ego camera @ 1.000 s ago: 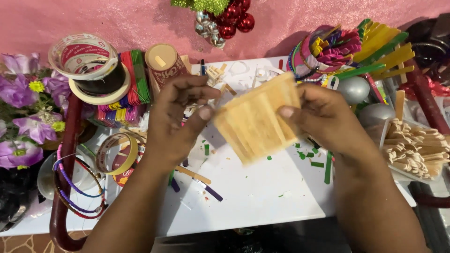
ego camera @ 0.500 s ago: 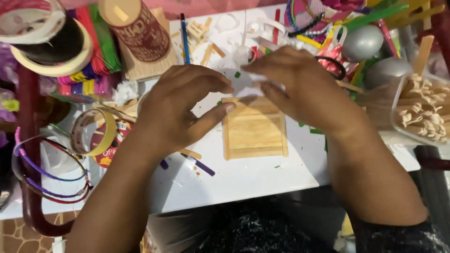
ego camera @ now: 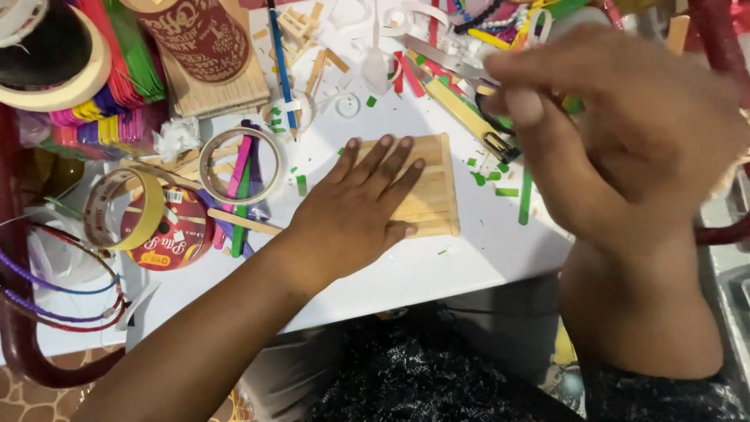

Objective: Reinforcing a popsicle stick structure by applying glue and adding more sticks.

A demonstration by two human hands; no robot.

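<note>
the left hand point(ego camera: 355, 211) lies flat, palm down, fingers spread and straight, pressing on a panel of pale wooden sticks point(ego camera: 428, 191) that rests on the white table point(ego camera: 437, 270) near its front edge. only the panel's right part and top edge show past the fingers. the right hand point(ego camera: 625, 148) hangs in the air above the table's right side, blurred, fingers loosely curled and thumb pointing left; whether it grips anything cannot be told. below and behind it lie scissors point(ego camera: 476, 105) with a dark handle loop, and small green stick offcuts point(ego camera: 525, 195) are scattered just right of the panel. left of the left hand sits a clear tape roll point(ego camera: 240, 166) with pink and green sticks point(ego camera: 238, 191) under it, a yellow tape roll point(ego camera: 125, 207) further left, and a blue pencil point(ego camera: 280, 66) pointing toward the panel's far side.
</note>
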